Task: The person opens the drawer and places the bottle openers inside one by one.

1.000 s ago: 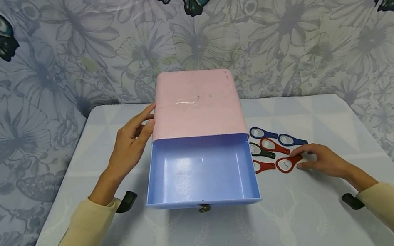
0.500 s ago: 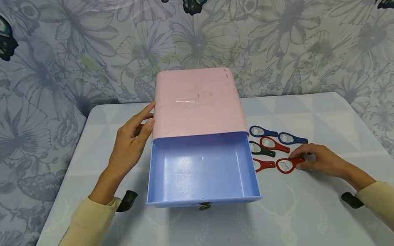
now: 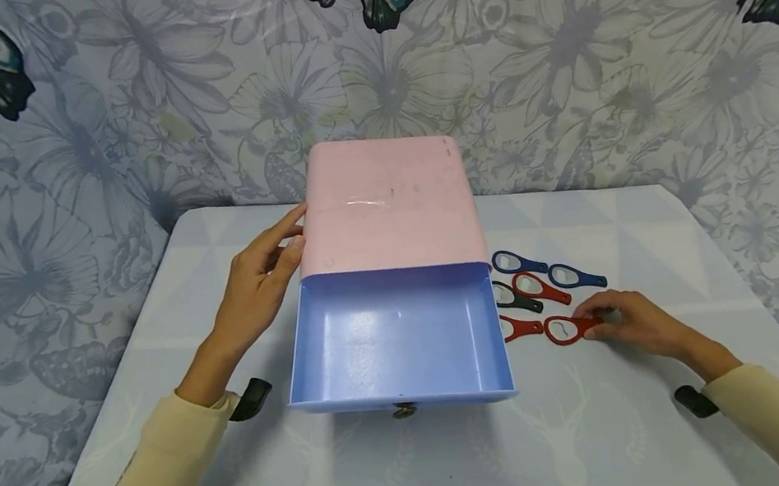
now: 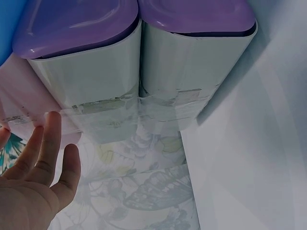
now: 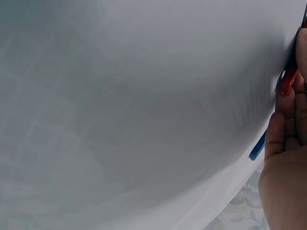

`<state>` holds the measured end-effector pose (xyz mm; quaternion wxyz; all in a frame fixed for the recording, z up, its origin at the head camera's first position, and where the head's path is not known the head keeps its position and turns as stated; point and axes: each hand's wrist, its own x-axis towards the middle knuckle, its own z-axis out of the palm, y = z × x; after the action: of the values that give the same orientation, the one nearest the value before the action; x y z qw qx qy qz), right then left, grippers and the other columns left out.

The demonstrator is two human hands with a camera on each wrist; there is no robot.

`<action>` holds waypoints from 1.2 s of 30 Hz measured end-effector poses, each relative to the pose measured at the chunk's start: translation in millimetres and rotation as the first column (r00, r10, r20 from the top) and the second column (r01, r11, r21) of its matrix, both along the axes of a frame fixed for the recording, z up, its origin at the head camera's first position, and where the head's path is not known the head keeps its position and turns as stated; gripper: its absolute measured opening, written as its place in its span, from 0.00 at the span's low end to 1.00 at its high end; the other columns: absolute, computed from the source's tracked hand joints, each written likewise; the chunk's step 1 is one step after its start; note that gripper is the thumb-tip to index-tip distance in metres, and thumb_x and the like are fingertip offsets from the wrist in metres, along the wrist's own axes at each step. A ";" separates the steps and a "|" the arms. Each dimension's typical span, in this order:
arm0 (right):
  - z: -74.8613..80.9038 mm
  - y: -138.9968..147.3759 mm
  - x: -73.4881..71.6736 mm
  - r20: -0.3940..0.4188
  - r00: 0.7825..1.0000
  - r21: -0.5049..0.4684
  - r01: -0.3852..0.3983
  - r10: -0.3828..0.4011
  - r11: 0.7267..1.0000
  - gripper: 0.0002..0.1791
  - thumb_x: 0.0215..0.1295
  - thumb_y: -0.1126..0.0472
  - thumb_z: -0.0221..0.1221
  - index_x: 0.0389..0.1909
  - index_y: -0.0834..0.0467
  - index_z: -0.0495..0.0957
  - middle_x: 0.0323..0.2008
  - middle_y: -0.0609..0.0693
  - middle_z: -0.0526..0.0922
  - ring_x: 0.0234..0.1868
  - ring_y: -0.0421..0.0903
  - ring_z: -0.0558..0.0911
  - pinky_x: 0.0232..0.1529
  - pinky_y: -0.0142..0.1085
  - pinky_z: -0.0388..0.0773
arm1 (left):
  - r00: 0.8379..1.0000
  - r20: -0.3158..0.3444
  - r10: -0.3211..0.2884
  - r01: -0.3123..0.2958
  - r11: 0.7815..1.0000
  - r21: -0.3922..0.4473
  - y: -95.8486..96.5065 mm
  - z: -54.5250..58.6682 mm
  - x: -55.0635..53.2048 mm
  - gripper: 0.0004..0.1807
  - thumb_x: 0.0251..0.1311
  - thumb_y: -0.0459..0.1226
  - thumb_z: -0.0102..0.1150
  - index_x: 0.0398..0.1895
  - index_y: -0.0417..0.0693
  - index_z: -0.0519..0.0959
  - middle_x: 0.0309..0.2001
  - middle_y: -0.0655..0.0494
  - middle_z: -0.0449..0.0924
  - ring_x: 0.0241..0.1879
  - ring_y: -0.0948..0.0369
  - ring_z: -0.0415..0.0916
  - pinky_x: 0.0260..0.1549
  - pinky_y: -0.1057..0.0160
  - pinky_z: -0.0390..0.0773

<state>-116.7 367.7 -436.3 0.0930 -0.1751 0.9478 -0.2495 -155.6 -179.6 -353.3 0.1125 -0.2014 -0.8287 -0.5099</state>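
A pink box unit (image 3: pixel 387 202) stands mid-table with its blue drawer (image 3: pixel 399 341) pulled out. My left hand (image 3: pixel 253 283) rests its fingertips against the unit's left side, fingers extended. In the left wrist view, that hand (image 4: pixel 38 177) touches the pink casing (image 4: pixel 29 96) near a strip of tape. To the right of the drawer, my right hand (image 3: pixel 635 320) pinches the handle of a small red magnifying glass (image 3: pixel 564 330) between thumb and fingers. The right wrist view shows the red handle end (image 5: pixel 289 80) between the fingers of this hand (image 5: pixel 288 158).
Several other magnifying glasses lie beside the unit: blue ones (image 3: pixel 577 276), a dark green one (image 3: pixel 517 297) and red ones (image 3: pixel 541 288), some partly hidden by the drawer. Below the pink tier are pale casings (image 4: pixel 96 86) with purple drawers (image 4: pixel 81 24). A patterned wall (image 3: pixel 562 86) stands behind the table.
My right fingers have closed in on the red magnifying glass's handle, and its handle end has shifted slightly. The left hand stays in place on the unit.
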 end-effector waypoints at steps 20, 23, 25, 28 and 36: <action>19.2 -18.3 7.2 -0.072 0.997 -0.074 -0.003 -0.002 0.997 0.16 0.62 0.60 0.70 0.51 0.51 0.84 0.49 0.51 0.85 0.45 0.34 0.76 0.47 0.38 0.78 | 1.000 0.021 -0.011 0.011 1.000 0.010 -0.9 -0.8 0.0 0.26 0.77 0.44 0.48 0.74 0.74 0.64 0.63 0.50 0.77 0.46 0.54 0.83 0.34 0.64 0.72; 24.3 -25.4 7.4 -0.102 0.995 -0.107 -0.028 0.017 0.994 0.17 0.61 0.62 0.70 0.51 0.53 0.83 0.48 0.50 0.85 0.44 0.35 0.76 0.46 0.36 0.79 | 1.000 0.019 -0.012 0.012 1.000 0.012 -0.7 -1.2 -0.6 0.26 0.77 0.44 0.48 0.74 0.74 0.64 0.63 0.50 0.77 0.46 0.54 0.84 0.34 0.64 0.72; 28.8 -29.9 7.5 -0.119 0.993 -0.125 -0.036 0.021 0.992 0.17 0.61 0.63 0.69 0.52 0.53 0.83 0.46 0.48 0.85 0.44 0.35 0.76 0.46 0.32 0.77 | 1.000 0.015 -0.012 0.012 1.000 0.013 -0.7 -1.2 -0.6 0.26 0.77 0.44 0.48 0.74 0.74 0.64 0.63 0.50 0.77 0.47 0.54 0.84 0.35 0.64 0.72; 37.0 -36.9 7.7 -0.132 0.991 -0.150 -0.044 0.024 0.988 0.18 0.61 0.65 0.69 0.52 0.53 0.83 0.44 0.45 0.84 0.43 0.35 0.75 0.45 0.26 0.74 | 1.000 0.014 -0.009 0.009 1.000 0.011 -0.8 -1.2 -0.7 0.26 0.77 0.44 0.48 0.74 0.75 0.64 0.63 0.50 0.77 0.46 0.54 0.84 0.35 0.64 0.72; 55.7 -55.4 9.4 -0.133 0.991 -0.183 -0.055 0.030 0.982 0.18 0.63 0.64 0.68 0.53 0.50 0.82 0.44 0.43 0.84 0.44 0.35 0.75 0.47 0.24 0.72 | 1.000 0.021 -0.004 0.004 1.000 0.002 -1.7 -0.8 0.0 0.25 0.77 0.45 0.48 0.75 0.72 0.64 0.62 0.50 0.77 0.45 0.54 0.84 0.34 0.64 0.72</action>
<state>-107.3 312.3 -380.7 0.0197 -0.2191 0.9203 -0.3233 -155.5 -181.3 -354.2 0.1029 -0.1975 -0.8288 -0.5132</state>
